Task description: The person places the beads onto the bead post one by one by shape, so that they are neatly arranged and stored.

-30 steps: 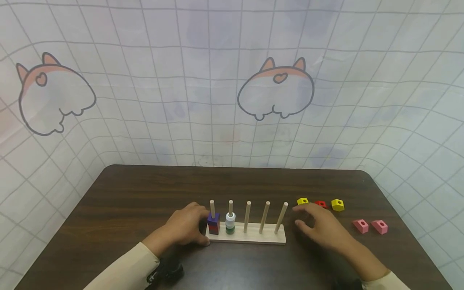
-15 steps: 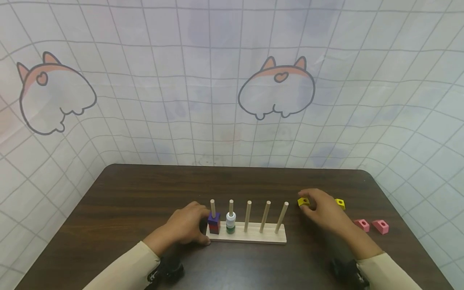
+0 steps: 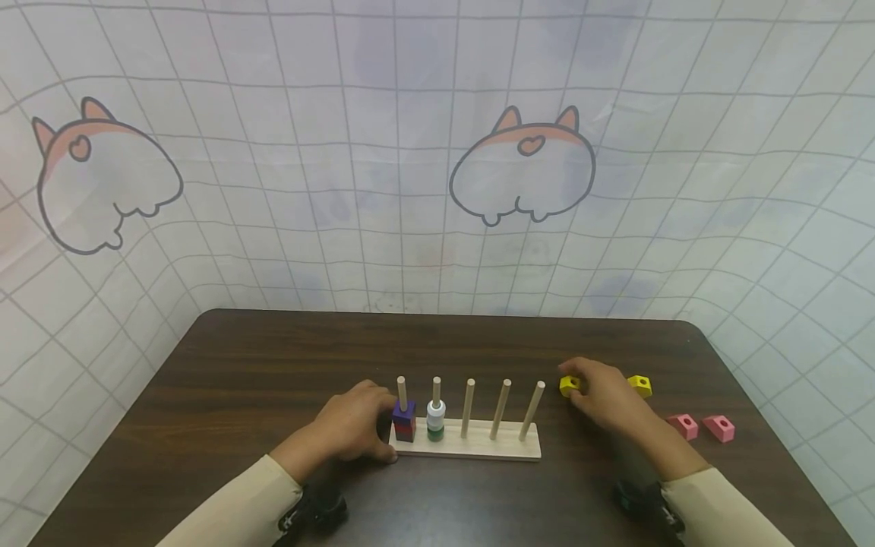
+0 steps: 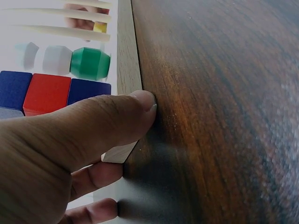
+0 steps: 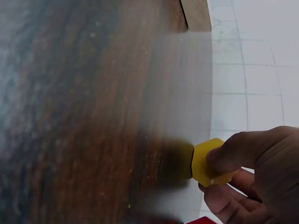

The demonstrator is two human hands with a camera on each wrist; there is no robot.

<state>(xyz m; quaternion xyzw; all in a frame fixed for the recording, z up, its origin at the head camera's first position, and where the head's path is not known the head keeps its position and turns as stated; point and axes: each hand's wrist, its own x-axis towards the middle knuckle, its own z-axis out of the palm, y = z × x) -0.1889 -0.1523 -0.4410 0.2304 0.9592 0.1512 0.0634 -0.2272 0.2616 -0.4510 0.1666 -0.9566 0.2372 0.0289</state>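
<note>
1. Yellow block (image 5: 201,162): we pinch it between the thumb and fingers of our right hand (image 3: 608,395), to the right of the peg board (image 3: 478,449) and a little farther from us than it; whether the block is lifted off the bench (image 3: 307,349), we cannot tell.
2. Our left hand (image 3: 352,422) grips the peg board's left end, thumb against its near edge and fingers at the end.
3. On the peg board's leftmost peg we see stacked cubes (image 3: 404,422), red between dark blue.
4. On its second peg, white beads (image 4: 57,59) sit above a green bead (image 4: 91,64); three more pegs stand to their right.
5. Right of the peg board, past our right hand, lies a second yellow block (image 3: 640,386); near our fingers we glimpse a red block (image 5: 202,220), mostly cut off.
6. Two pink blocks (image 3: 721,431) lie farthest right of the peg board.
7. Behind the peg board, beyond the bench, we face a white grid-patterned backdrop (image 3: 307,152).
</note>
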